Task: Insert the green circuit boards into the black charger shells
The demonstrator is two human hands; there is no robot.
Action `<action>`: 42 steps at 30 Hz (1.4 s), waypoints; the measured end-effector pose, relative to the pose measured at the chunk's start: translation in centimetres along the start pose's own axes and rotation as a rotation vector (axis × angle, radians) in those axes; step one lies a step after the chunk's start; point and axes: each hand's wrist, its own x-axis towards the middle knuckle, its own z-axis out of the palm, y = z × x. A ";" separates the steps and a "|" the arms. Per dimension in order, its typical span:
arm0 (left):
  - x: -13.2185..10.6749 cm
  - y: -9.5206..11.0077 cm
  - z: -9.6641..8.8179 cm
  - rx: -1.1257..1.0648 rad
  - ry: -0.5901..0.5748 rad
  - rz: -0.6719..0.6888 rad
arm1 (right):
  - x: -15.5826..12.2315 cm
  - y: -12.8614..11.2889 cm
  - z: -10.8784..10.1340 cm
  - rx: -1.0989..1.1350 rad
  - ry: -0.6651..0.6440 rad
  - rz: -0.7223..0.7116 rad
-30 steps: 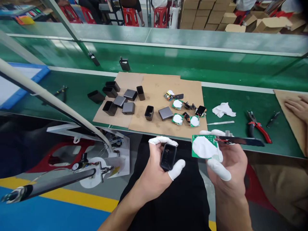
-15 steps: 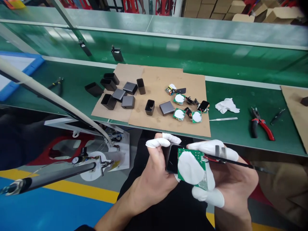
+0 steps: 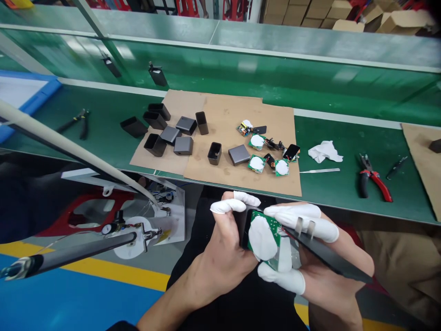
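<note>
1) L hand (image 3: 227,246), white cots on the 2 upper fingers, is closed round a dark casing (image 3: 242,224) held over the lap, its mouth facing right
2) R hand (image 3: 320,273), white-cotted too, pinches a green PCB (image 3: 276,224) btwn thumb & fingers; big white pad (image 3: 262,238) covers most of the board's face
3) PCB's left edge is right at the casing mouth, overlapping it in view; can't tell how far in, if at all
4) Black plate (image 3: 330,255) w/ 2 metal prongs runs from the PCB's right side across R hand, slanting near-right
5) Cardboard (image 3: 223,179) on green bench (image 3: 351,138): other casings (image 3: 170,135) mostly on the left, some upright, some lying; more PCBs (image 3: 257,164) w/ round white pads on the right
6) Right of cardboard: crumpled white cloth (image 3: 325,151), thin metal strip (image 3: 320,170) just nearer, then red/blk pliers (image 3: 366,174) & small dark tool (image 3: 397,168)
7) Far left on bench: dark-handled cutters (image 3: 82,120)
8) Text: PCB print & gauge (image 3: 107,229) dial, near left, too small to read; any marks on casings or far boxes (image 3: 292,11) can't be made out
</note>
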 end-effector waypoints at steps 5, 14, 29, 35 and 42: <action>0.2 0.0 -0.1 0.045 -0.037 0.033 | 0.0 0.1 0.8 0.007 0.068 -0.035; 0.1 -0.2 0.0 0.021 -0.038 0.036 | 0.6 -0.1 0.9 -0.011 0.003 -0.085; 0.0 -0.5 -0.2 0.018 -0.049 0.025 | 0.4 0.6 1.2 -0.103 -0.040 -0.042; 0.1 -0.9 0.4 -0.022 -0.038 -0.028 | 0.7 0.5 1.3 -0.173 -0.064 0.053; 0.5 -0.9 0.9 -0.160 -0.036 -0.126 | 0.3 1.9 0.7 -0.028 -0.098 0.173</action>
